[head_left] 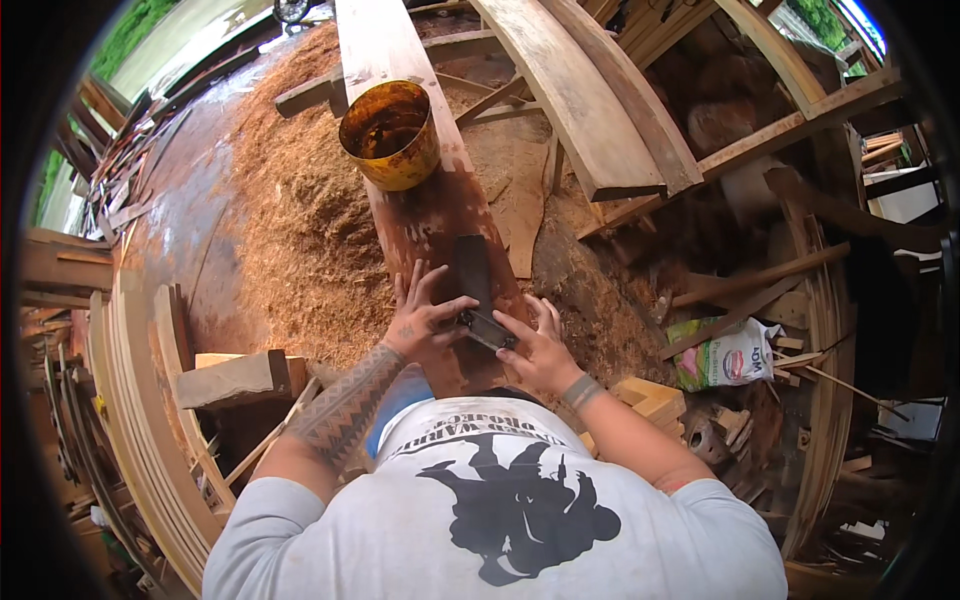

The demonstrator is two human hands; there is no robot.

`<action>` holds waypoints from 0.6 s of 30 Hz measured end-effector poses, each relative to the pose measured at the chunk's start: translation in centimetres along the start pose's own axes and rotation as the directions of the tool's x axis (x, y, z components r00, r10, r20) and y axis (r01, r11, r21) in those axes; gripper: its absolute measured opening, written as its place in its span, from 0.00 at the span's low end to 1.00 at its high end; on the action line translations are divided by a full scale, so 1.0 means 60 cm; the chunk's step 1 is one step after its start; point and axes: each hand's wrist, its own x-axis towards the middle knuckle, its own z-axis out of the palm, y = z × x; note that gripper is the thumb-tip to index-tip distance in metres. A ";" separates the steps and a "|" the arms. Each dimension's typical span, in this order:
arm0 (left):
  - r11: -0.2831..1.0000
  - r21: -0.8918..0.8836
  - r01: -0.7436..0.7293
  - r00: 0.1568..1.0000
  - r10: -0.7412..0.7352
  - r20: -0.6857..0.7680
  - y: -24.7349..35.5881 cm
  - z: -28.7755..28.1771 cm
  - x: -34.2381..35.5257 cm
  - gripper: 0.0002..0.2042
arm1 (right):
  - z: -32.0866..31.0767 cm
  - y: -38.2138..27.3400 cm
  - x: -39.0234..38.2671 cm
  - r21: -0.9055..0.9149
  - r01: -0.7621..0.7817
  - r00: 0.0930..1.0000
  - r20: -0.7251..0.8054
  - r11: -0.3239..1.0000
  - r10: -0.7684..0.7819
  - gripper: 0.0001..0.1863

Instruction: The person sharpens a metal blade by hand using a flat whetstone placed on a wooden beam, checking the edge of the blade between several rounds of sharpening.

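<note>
A long plank, wet and dark brown along its near part, runs away from my body. A dark, long rectangular block lies on it. At the block's near end is a short, dark, flat-edged piece, its exact kind unclear. My left hand pinches this piece from the left with thumb and forefinger, the other fingers spread over the plank. From the right, my right hand grips its other end. Farther up the plank stands a stained yellow tub, brown inside.
Sawdust is heaped left of the plank. Thick boards rest at the far right on a wooden frame. A printed plastic bag lies to the right among scraps. A wood block and stacked strips stand at left.
</note>
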 end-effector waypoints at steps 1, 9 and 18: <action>1.000 0.028 -0.004 0.999 0.005 -0.032 -0.006 -0.003 0.002 0.28 | -0.001 -0.002 0.009 -0.008 0.002 1.000 0.003 1.000 -0.002 0.36; 0.993 0.093 0.066 0.996 -0.060 -0.070 -0.073 -0.074 0.064 0.28 | 0.018 -0.022 0.145 -0.093 -0.013 0.999 -0.035 0.996 0.010 0.36; 0.998 -0.005 -0.066 0.998 0.066 0.021 0.022 0.031 0.013 0.28 | -0.044 0.000 -0.033 -0.121 -0.050 0.996 0.068 0.991 0.059 0.36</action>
